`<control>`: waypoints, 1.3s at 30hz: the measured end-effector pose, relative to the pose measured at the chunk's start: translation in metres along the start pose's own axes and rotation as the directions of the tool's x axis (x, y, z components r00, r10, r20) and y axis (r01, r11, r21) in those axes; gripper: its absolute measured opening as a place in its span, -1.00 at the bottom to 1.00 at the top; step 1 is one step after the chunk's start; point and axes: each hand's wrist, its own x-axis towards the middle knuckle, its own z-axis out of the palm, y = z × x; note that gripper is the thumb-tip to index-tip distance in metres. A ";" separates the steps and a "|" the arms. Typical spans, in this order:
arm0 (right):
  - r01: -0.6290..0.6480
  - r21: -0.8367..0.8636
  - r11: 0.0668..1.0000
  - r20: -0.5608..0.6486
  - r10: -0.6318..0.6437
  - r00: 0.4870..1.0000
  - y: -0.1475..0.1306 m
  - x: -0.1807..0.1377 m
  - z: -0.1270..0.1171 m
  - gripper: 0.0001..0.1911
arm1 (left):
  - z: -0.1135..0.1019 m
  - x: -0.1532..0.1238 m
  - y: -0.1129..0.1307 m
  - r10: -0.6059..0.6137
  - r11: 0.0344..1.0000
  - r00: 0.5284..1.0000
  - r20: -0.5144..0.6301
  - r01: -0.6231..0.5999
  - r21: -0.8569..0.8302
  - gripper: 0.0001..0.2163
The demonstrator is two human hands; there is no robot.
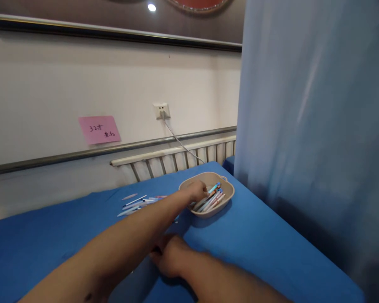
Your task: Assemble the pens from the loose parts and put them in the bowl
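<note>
My left hand (198, 191) reaches over the near-left rim of a beige plastic basket (229, 194). Its fingers are closed and point down among the pens; whatever is between them is hidden. Several pens (213, 203), mostly white and pink with a light-blue one, lie in the basket. My right hand (170, 255) is low over the table in front of the basket, slightly blurred and partly behind my left forearm. Its fingers are curled together, their contents out of sight. More loose pens (139, 204) lie in a pile left of the basket, partly covered by my left forearm.
A blue cloth covers the table (259, 235). A blue curtain (303, 105) hangs along the right side. Behind the table are a white railing (177, 158), a socket (161, 111) with a plugged-in cable, and a pink paper note (100, 129) on the wall.
</note>
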 end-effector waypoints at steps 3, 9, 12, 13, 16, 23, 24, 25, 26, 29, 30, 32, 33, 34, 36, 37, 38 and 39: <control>0.021 -0.097 0.995 0.019 -0.019 1.000 -0.001 0.002 -0.001 -0.68 | 0.006 0.003 0.004 -0.010 0.998 0.999 0.037 0.008 0.060 -0.74; 0.048 -0.135 0.990 0.026 -0.045 0.999 0.003 0.006 0.004 -0.65 | 0.011 0.002 0.010 -0.012 0.993 1.000 0.020 0.010 0.118 -0.74; 0.076 -0.081 0.994 0.001 -0.076 0.997 0.005 0.007 0.007 -0.62 | 0.013 0.000 0.010 0.007 0.993 1.000 -0.011 -0.006 0.114 -0.73; 0.079 -0.046 0.996 -0.006 -0.079 0.997 0.006 0.007 0.007 -0.62 | 0.014 -0.001 0.011 0.017 0.994 1.000 -0.025 -0.015 0.108 -0.73; 0.036 0.093 0.995 -0.031 -0.033 0.999 0.010 0.005 0.009 -0.66 | 0.011 -0.008 0.012 0.051 0.997 0.995 -0.088 -0.045 0.069 -0.74; -0.049 0.389 0.920 -0.038 0.069 0.997 0.021 0.000 0.017 -0.85 | -0.017 -0.103 -0.020 0.080 0.987 0.927 -0.366 -0.125 -0.100 -0.82; -0.058 0.436 0.898 -0.028 0.078 0.997 0.023 0.001 0.019 -0.86 | -0.016 -0.127 -0.032 0.053 0.986 0.914 -0.402 -0.111 -0.123 -0.81; -0.061 0.480 0.875 -0.022 0.082 0.996 0.024 0.001 0.020 -0.86 | -0.012 -0.153 -0.047 0.018 0.985 0.902 -0.432 -0.090 -0.146 -0.79; -0.063 0.517 0.854 -0.020 0.085 0.996 0.026 0.001 0.020 -0.87 | -0.004 -0.179 -0.062 -0.027 0.981 0.885 -0.465 -0.065 -0.180 -0.79; -0.074 0.593 0.802 -0.032 0.115 0.993 0.029 0.000 0.020 -0.90 | 0.032 -0.246 -0.110 -0.307 0.893 0.759 -0.574 0.021 -0.450 -0.80; -0.081 0.610 0.789 -0.038 0.131 0.991 0.030 -0.001 0.019 -0.90 | 0.045 -0.263 -0.124 -0.366 0.868 0.736 -0.570 0.049 -0.493 -0.81; -0.090 0.632 0.770 -0.052 0.158 0.986 0.033 -0.001 0.018 -0.87 | 0.065 -0.285 -0.145 -0.419 0.836 0.733 -0.536 0.080 -0.543 -0.81; -0.094 0.639 0.763 -0.059 0.171 0.984 0.034 -0.002 0.018 -0.85 | 0.071 -0.291 -0.151 -0.443 0.819 0.715 -0.541 0.076 -0.569 -0.81; -0.098 0.645 0.758 -0.066 0.183 0.981 0.035 -0.002 0.018 -0.83 | 0.075 -0.294 -0.155 -0.438 0.819 0.715 -0.544 0.068 -0.570 -0.82; -0.110 0.652 0.751 -0.077 0.210 0.975 0.036 -0.001 0.019 -0.79 | 0.075 -0.295 -0.157 -0.358 0.862 0.759 -0.544 0.045 -0.504 -0.83; -0.118 0.653 0.748 -0.082 0.224 0.971 0.037 0.000 0.019 -0.77 | 0.073 -0.293 -0.156 -0.287 0.889 0.815 -0.504 0.031 -0.456 -0.82; -0.124 0.653 0.747 -0.089 0.238 0.967 0.038 0.001 0.020 -0.75 | 0.072 -0.291 -0.155 -0.213 0.916 0.859 -0.465 0.011 -0.401 -0.82; -0.127 0.652 0.748 -0.100 0.251 0.963 0.038 0.002 0.021 -0.74 | 0.071 -0.288 -0.153 -0.149 0.939 0.887 -0.437 -0.012 -0.344 -0.82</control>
